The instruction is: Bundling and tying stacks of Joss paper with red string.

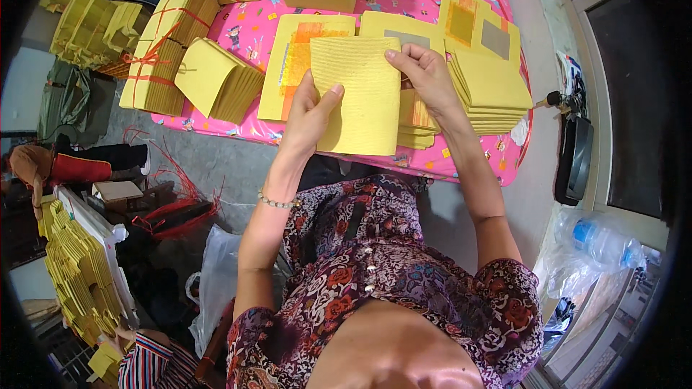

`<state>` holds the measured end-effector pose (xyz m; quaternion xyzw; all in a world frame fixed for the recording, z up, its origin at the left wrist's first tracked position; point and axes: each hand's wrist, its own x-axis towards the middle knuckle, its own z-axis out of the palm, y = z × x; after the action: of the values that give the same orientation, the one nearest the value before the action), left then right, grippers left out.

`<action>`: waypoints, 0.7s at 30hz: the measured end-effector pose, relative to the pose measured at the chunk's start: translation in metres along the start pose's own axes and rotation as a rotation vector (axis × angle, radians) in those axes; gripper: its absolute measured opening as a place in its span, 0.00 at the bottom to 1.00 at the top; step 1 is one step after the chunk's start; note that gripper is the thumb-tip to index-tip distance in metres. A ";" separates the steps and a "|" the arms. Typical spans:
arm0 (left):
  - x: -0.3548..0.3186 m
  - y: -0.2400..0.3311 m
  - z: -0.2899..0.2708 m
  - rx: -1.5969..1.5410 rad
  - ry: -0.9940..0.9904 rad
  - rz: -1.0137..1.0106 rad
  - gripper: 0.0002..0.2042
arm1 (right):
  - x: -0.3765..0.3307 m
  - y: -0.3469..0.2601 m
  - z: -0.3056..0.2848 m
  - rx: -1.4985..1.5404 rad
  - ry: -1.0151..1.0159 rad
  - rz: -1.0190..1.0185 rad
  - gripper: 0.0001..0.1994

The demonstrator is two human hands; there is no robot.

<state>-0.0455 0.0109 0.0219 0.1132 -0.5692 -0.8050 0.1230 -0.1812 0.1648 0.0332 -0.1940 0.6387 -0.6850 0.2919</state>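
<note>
A folded sheet of coarse yellow paper (pixel 357 104) is held up over the near edge of the table. My left hand (pixel 306 117) grips its left edge, with the thumb on the front face and the fingers mostly behind. At its upper right corner my right hand (pixel 427 79) pinches the paper between thumb and fingers. Behind it lies a yellow sheet printed with an orange patch (pixel 294 43), partly covered by the held paper. To the right sits a stack of folded yellow papers (pixel 494 101), and more yellow sheets with grey and orange patches lie beyond.
The table has a pink patterned cover (pixel 241 25). Yellow bundles tied with red string (pixel 160 72) stand at the left, beside a loose fanned packet (pixel 218 79). Two other people work at the far left near piled yellow paper (pixel 79 266). Plastic bottles (pixel 598 241) lie at right.
</note>
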 end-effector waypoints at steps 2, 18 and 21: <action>-0.001 0.003 -0.001 -0.003 0.005 -0.009 0.20 | 0.002 -0.001 0.001 -0.009 -0.017 0.014 0.11; -0.003 0.003 -0.019 -0.025 0.107 0.082 0.20 | -0.022 -0.006 0.024 -0.214 -0.180 0.139 0.10; -0.006 0.007 -0.025 -0.065 0.217 0.140 0.19 | -0.015 -0.007 0.037 -0.226 -0.241 0.175 0.10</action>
<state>-0.0314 -0.0115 0.0202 0.1554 -0.5329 -0.7954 0.2433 -0.1472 0.1466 0.0454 -0.2500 0.6863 -0.5528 0.4010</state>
